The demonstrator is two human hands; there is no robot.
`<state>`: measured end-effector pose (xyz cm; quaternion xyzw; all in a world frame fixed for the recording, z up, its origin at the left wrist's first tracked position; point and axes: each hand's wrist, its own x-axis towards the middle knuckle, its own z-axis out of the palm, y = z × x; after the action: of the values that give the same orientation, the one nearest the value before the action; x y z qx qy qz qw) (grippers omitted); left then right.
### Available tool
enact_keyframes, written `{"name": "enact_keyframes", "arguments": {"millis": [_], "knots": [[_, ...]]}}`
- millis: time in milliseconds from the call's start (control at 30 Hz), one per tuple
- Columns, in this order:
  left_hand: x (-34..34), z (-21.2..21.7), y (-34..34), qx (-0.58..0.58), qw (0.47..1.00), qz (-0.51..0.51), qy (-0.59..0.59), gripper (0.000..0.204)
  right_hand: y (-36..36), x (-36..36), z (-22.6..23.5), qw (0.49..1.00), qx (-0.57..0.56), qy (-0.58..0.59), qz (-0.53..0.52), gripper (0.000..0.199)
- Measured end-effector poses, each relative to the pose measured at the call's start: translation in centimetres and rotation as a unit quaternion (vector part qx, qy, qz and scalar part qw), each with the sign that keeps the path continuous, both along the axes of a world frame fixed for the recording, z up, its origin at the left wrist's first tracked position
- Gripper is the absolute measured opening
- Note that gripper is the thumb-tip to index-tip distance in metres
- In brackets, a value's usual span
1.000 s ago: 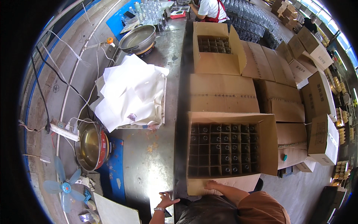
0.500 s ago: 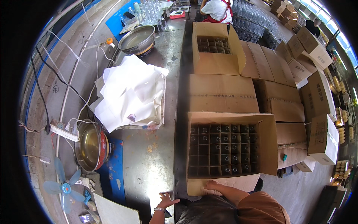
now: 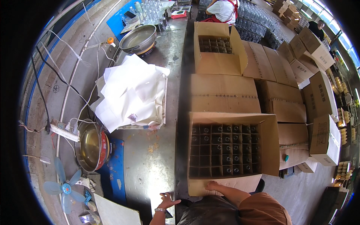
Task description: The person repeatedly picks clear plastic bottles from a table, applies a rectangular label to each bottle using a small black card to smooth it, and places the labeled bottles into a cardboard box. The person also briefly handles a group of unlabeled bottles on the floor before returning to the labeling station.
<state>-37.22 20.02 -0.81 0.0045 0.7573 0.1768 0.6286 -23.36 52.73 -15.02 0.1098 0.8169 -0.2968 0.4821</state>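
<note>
My left hand [image 3: 167,201] rests at the near edge of the metal table, fingers spread, holding nothing; a bracelet is on its wrist. My right hand [image 3: 212,185] lies curled on the folded-out near flap [image 3: 236,184] of an open carton [image 3: 270,146], with nothing visible in it. Cardboard dividers split this carton into cells. Clear glass bottles [image 3: 235,148] stand in many cells, mostly in the middle and right columns. Several cells at the left and near side hold no bottle.
White paper sheets [image 3: 131,90] are heaped on the table [image 3: 150,165]. Metal basins [image 3: 88,146] and a blue fan [image 3: 66,188] are at the left. Closed cartons [image 3: 225,92] and another open carton [image 3: 217,63] stand beyond. A person in white and red [image 3: 223,11] is at the back.
My hands and the near carton have stayed in place. At the back, the person in white and red has shifted slightly right, and another person at the far right has moved.
</note>
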Motion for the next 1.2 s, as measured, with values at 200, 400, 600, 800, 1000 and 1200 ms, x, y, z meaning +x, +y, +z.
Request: {"name": "enact_keyframes", "arguments": {"millis": [200,400,600,800,1000,1200], "knots": [[0.7,-0.4,-0.4,0.008,1.000,0.004,0.001,0.160,-0.3,1.5,-2.4,0.999,0.022,-0.013,-0.026,0.057],[-0.1,1.3,0.5,-0.001,1.000,-0.018,0.004,0.154,0.1,-0.3,0.0,0.999,-0.002,-0.037,0.001,0.057],[0.3,-0.2,-0.2,0.002,1.000,0.000,0.009,0.160,0.4,-0.3,1.2,1.000,0.002,-0.017,-0.013,0.053],[0.5,-0.7,-0.2,-0.005,1.000,-0.018,0.017,0.160,0.7,0.2,1.0,0.999,0.011,-0.031,0.001,0.060],[0.4,-0.5,-0.5,-0.007,0.999,-0.018,0.032,0.159,1.0,1.0,1.7,1.000,0.011,-0.007,-0.022,0.054],[0.8,-2.8,-1.7,-0.012,0.997,-0.055,0.044,0.158,3.2,3.4,2.3,0.999,0.017,0.038,-0.032,0.053]]}}
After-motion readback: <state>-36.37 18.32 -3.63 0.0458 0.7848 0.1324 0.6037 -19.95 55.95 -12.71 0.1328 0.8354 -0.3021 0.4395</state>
